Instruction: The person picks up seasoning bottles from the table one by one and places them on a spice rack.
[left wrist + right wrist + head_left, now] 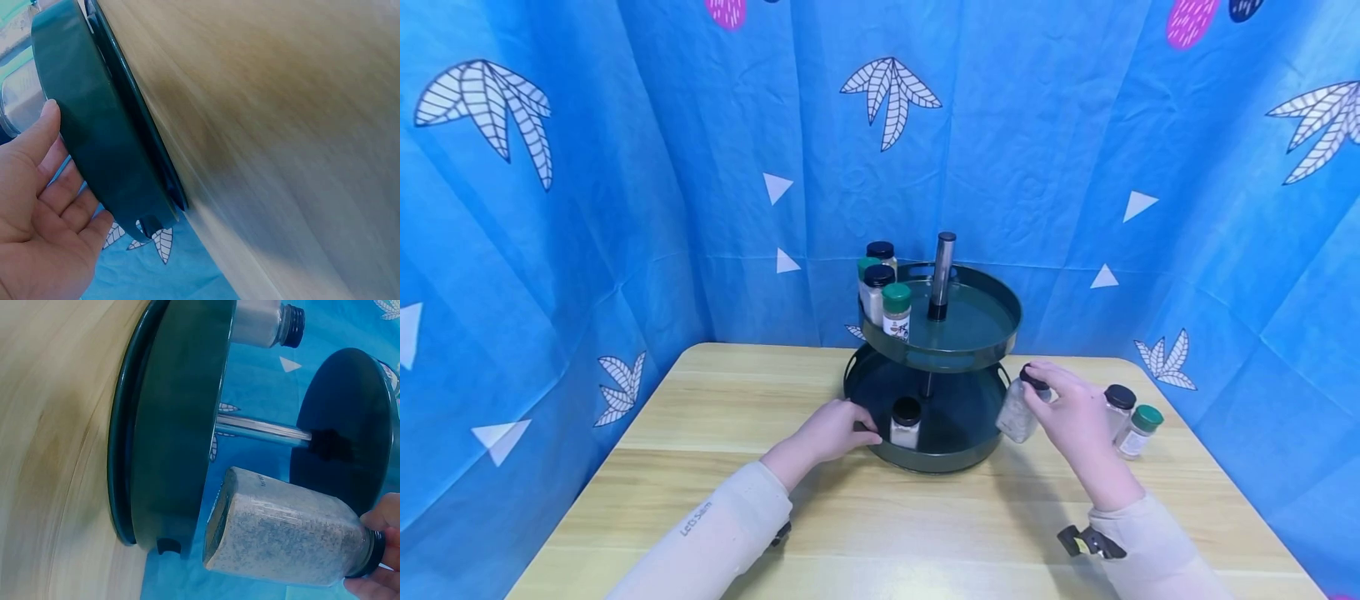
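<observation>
My right hand (pixel 1071 410) pinches the black cap of a clear spice jar (pixel 1018 414) filled with speckled greyish grains. That jar tilts in the air by the right edge of a dark green two-tier turntable rack (pixel 940 461). In the right wrist view the fingers (pixel 389 515) sit on the cap, and the jar's body (pixel 284 528) is clear of the lower tier. My left hand (pixel 829 435) rests its thumb and loosely bent fingers on the lower tier's left rim. Near its thumb, a black-capped jar of white powder (pixel 905 423) stands inside that tier.
Several jars with black and green caps, among them a green-capped jar (pixel 897 312), crowd the upper tier's left side. Right of my right hand stand a black-capped jar (pixel 1120 402) and a green-capped jar (pixel 1138 432) on the wooden table (pixel 925 533). Blue curtains (pixel 1037 167) surround the table.
</observation>
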`<state>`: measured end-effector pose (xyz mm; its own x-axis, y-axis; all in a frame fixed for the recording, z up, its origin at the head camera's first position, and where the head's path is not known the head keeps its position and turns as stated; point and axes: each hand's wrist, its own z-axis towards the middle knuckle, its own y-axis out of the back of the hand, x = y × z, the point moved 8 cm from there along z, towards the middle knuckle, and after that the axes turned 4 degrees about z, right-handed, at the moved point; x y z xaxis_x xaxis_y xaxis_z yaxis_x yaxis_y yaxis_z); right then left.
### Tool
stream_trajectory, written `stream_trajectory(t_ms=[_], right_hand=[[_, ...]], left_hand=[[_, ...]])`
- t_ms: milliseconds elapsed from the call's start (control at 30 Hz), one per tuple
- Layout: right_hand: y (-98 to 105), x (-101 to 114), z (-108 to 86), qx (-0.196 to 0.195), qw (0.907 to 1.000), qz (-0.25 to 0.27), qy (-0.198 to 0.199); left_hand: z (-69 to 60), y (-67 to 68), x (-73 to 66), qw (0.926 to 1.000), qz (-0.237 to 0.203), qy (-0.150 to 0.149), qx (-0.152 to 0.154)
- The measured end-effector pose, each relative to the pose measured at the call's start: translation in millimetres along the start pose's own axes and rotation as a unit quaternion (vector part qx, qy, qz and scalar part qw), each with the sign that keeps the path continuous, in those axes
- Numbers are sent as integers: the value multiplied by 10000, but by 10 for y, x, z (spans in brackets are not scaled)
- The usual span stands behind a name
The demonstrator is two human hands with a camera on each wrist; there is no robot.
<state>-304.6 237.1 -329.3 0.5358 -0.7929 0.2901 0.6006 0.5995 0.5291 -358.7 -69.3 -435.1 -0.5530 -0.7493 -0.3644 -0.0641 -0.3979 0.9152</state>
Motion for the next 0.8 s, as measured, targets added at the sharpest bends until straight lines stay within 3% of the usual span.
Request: stream_trajectory(t_ms=[800], right_hand=[[-224, 245, 16, -56, 9977, 327, 596]], left_hand=[[1, -12, -1, 10000, -44, 74, 13]])
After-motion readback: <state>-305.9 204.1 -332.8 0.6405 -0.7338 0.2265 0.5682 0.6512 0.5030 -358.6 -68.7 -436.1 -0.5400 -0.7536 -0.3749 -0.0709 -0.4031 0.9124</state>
